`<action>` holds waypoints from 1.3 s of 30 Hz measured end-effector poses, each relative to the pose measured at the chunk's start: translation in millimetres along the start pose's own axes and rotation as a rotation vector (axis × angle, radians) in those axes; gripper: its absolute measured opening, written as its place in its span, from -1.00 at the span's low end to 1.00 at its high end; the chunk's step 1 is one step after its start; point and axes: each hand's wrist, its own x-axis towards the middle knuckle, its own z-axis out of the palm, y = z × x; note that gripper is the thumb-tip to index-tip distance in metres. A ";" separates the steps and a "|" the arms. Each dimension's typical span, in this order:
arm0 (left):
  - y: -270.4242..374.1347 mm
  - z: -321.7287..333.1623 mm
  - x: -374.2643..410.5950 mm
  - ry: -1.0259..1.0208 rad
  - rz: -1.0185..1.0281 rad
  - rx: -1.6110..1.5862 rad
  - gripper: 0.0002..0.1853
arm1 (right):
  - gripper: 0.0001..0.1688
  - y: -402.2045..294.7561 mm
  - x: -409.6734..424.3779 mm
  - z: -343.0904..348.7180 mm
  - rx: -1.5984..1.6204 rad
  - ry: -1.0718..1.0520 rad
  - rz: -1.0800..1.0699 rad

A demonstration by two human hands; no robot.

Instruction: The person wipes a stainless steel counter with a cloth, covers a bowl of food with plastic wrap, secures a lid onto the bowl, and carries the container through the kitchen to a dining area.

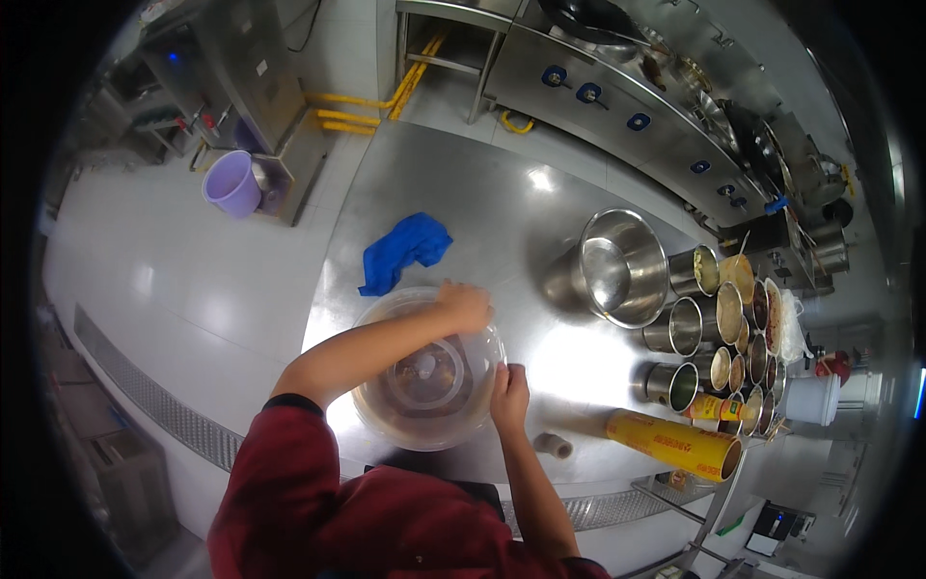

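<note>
A wide round bowl (372, 405) stands on the steel table right before me, under a clear plastic cover (472, 376). Brownish contents show blurred through the cover; I cannot tell what they are. My left hand (466, 307) reaches across the bowl and grips the far right part of the covered rim with curled fingers. At the right side of the same rim is my right hand (510, 394), its thumb up and its fingers around the edge. Beyond the bowl lies a crumpled blue cloth (406, 250), close to the rim.
To the right stand a large steel bowl (623, 268) and several steel pots (673, 326) of ingredients. A yellow printed roll (673, 443) and a small cardboard tube (554, 445) lie near the table's front edge. A stove (608, 108) runs behind; a purple bucket (233, 184) stands far left.
</note>
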 end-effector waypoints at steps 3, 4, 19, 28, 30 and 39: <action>-13.6 -30.8 0.2 -0.089 -0.052 0.031 -0.70 | -0.59 21.9 7.8 20.8 0.014 0.122 0.034; -24.6 -40.2 0.7 -0.112 -0.068 0.056 -0.70 | -0.57 24.1 9.8 22.1 0.000 0.109 0.045; -148.8 45.3 -202.1 0.333 -0.426 -0.770 -0.44 | -0.56 33.0 -65.0 20.4 0.013 0.158 0.190; -151.2 94.8 -233.3 0.273 -0.015 -0.439 -0.52 | -0.58 90.8 -231.9 31.9 0.359 0.476 0.400; -90.4 69.7 -267.1 0.274 -0.031 -0.152 -0.61 | -0.55 100.0 -276.1 32.7 0.430 0.566 0.351; 107.3 181.6 -316.7 -0.118 0.622 -0.143 -0.65 | -0.54 167.9 -536.4 -3.7 0.691 1.204 0.608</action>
